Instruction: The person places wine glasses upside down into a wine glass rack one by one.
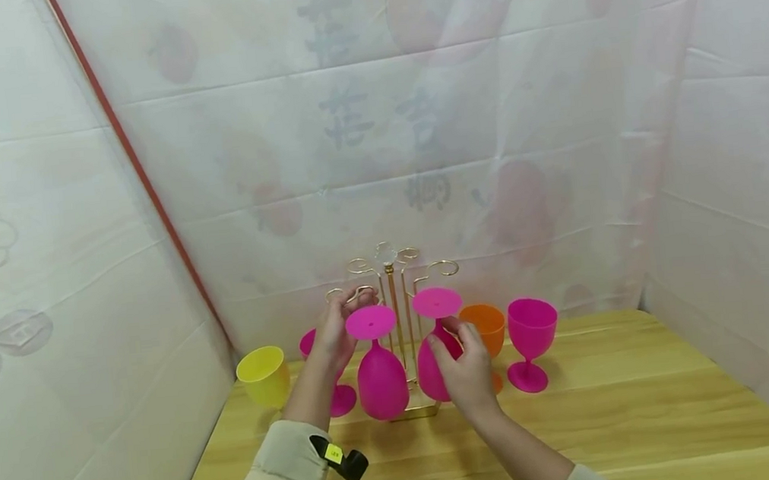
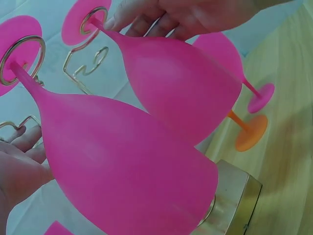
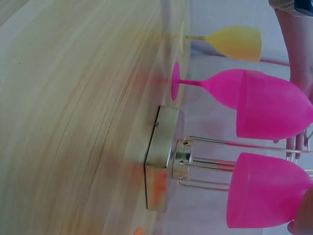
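A gold wire goblet rack (image 1: 395,308) stands on the table, two pink goblets hanging upside down at its near side. My right hand (image 1: 470,373) grips the right-hand pink goblet (image 1: 431,379) around its stem and upper bowl. In the left wrist view that goblet's stem sits within a wire loop (image 2: 82,29). The left-hand pink goblet (image 1: 382,385) hangs by its foot from another loop (image 2: 43,51). Behind it, my left hand (image 1: 337,328) holds a wire hook at the rack's left; its fingertips are partly hidden by the wire.
Upright on the table are a yellow goblet (image 1: 262,376) and a pink goblet (image 1: 342,401) to the left. An orange goblet (image 1: 487,326) and another pink goblet (image 1: 532,330) stand to the right. A printed curtain (image 1: 551,103) hangs close behind the rack.
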`<state>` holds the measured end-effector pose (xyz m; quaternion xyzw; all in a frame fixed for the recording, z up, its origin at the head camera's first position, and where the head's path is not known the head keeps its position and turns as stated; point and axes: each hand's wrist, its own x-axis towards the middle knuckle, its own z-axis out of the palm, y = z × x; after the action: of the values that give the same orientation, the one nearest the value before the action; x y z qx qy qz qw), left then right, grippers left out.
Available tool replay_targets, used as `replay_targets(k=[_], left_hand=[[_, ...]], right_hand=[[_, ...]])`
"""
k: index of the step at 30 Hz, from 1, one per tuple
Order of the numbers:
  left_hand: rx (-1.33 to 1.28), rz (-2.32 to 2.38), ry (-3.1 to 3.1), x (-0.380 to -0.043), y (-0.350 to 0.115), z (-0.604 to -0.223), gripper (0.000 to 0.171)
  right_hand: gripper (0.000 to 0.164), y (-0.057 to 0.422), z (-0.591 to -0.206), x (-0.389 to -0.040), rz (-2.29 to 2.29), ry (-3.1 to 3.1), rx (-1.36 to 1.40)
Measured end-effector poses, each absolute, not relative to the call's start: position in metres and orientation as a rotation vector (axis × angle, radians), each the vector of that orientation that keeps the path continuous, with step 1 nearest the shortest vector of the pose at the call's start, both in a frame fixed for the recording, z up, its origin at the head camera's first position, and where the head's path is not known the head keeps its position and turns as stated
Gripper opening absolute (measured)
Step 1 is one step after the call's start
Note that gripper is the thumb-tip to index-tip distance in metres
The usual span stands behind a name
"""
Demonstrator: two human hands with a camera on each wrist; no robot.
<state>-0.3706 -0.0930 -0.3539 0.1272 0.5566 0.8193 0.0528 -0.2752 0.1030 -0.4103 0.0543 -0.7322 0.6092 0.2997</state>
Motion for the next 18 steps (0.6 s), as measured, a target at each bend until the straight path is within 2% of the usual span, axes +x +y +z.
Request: replay_targets(k=[8,18], left_hand=[[0.397,2.505,1.653,-0.3695,-0.0916,-0.3549,0.047],[0.473,2.482,1.669,-0.3668,-0.0909,-0.3586,0.051]], right_hand=[[0.032,0.1017,-0.4094,-0.2787,1.658,-1.906,0.158],[0.017,0.1007,-0.4094,-0.2844,1.562,-1.897,0.13]])
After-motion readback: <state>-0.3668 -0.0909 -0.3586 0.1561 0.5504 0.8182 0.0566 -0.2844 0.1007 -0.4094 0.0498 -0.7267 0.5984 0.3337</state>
